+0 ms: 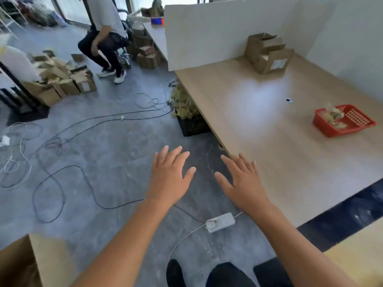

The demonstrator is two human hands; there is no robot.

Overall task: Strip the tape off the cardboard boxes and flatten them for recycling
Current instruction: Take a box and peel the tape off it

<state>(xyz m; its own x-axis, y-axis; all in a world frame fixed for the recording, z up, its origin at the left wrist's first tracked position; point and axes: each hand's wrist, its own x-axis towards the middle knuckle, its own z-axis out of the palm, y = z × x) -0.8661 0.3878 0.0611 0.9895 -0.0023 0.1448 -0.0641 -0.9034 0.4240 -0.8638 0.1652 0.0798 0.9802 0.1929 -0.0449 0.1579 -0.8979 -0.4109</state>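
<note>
Left hand: the left hand is held out palm down, fingers spread, holding nothing, above the floor.
Right hand: the right hand is the same, spread flat and empty, its fingertips over the near corner of the table; whether it touches the wood cannot be told.
Task's boxes: a small cluster of cardboard boxes stands with flaps up at the far side of the table, well apart from both hands. A second heap of boxes lies on the floor to the far left.
Underfoot risk: a white power strip lies just ahead of the person's feet, and black cables loop across the floor. A step toward either heap could likely snag a foot or drag a plug loose.
Reach risk: the table boxes sit far back, so leaning for them may mean an awkward stretch over the edge.
Surface: pale wood tabletop with a soft glare patch. A red basket on its right side holds crumpled scraps, probably stripped tape.
Under the table: a black crate heaped with similar scraps.
Room: grey floor, a white partition behind the table, another person seated at the far left, and a big brown box at the near left.
</note>
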